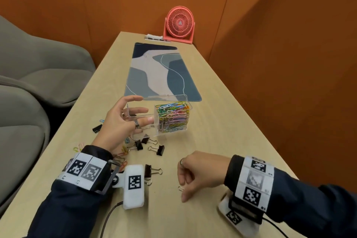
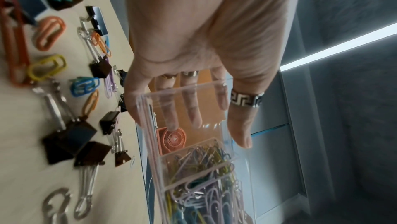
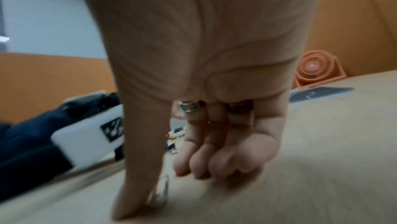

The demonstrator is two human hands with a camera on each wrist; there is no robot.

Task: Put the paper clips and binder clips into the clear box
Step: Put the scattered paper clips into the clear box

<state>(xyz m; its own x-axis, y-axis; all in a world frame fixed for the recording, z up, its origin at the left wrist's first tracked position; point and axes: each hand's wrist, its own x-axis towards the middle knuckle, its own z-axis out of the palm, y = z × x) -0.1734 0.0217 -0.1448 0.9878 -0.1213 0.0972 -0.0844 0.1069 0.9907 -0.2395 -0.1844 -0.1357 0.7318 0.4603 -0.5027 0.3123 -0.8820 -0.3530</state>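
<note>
Clear box (image 1: pixel 170 120) at table (image 1: pixel 222 141) centre, one compartment full of paper clips | left hand (image 1: pixel 119 121) grips its 9 o'clock end | five binder clips (image 1: pixel 157 149) visible at 7 o'clock | right hand (image 1: pixel 201 172) loosely curled, thumb by one silver clip (image 1: pixel 181 189)

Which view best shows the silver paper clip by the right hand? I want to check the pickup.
The head view: the silver paper clip lies on the table beside the right hand. The right wrist view blurs it beside the thumb. The left wrist view misses it.
</note>
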